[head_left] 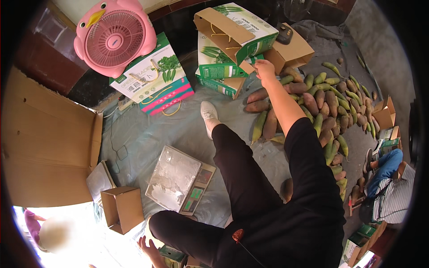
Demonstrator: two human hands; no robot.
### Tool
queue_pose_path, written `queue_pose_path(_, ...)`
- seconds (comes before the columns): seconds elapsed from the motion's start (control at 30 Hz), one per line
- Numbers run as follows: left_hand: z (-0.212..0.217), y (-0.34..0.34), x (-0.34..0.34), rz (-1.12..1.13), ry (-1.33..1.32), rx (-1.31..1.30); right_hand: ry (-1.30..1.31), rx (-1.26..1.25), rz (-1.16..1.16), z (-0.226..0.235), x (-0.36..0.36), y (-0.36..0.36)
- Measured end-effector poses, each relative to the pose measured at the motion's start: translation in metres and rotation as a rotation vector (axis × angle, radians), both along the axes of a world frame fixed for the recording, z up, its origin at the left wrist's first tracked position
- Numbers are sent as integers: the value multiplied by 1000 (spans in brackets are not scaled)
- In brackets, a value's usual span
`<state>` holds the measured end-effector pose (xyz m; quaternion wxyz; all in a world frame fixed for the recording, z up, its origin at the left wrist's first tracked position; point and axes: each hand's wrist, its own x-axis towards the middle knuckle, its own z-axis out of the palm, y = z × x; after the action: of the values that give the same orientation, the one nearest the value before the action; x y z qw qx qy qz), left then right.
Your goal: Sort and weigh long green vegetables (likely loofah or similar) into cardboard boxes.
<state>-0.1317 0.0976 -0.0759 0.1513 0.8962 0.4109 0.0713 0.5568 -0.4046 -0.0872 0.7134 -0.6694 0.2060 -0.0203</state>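
Note:
My right arm stretches forward, and my right hand [265, 71] is closed on a tan cardboard flap [246, 67]. That flap is beside a stack of green-and-white cartons [220, 70]; which carton it belongs to I cannot make out. Another open carton [223, 27] lies tilted on top of the stack. Low in the view, my left hand [151, 253] has its fingers apart, with nothing seen in them. It is beside a green carton [172, 254] partly hidden under my leg, with pale green produce in it.
A large pile of green and reddish-brown radishes [328, 105] spreads on the right. A scale [174, 178] sits on the plastic-covered floor. A pink fan [115, 40] stands by a carton [154, 76]. Small box [121, 210], large cardboard [49, 138] left. Another person [391, 183] sits right.

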Motion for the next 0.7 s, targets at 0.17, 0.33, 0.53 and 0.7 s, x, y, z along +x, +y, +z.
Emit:
queue_pose_path(0.17,-8,10,1,-93,-22,59,-118,-106,-44,-13,46,-1)
queue_pose_path(0.33,-14,18,-1,-77,-11,97,-105,-70,-1,-20,63,14)
queue_pose_path(0.53,-6,16,12,-58,-7,73,-56,-11,-54,-38,74,9)
queue_pose_path(0.7,0,11,28,-68,-9,94,-100,-7,-93,-45,82,16)
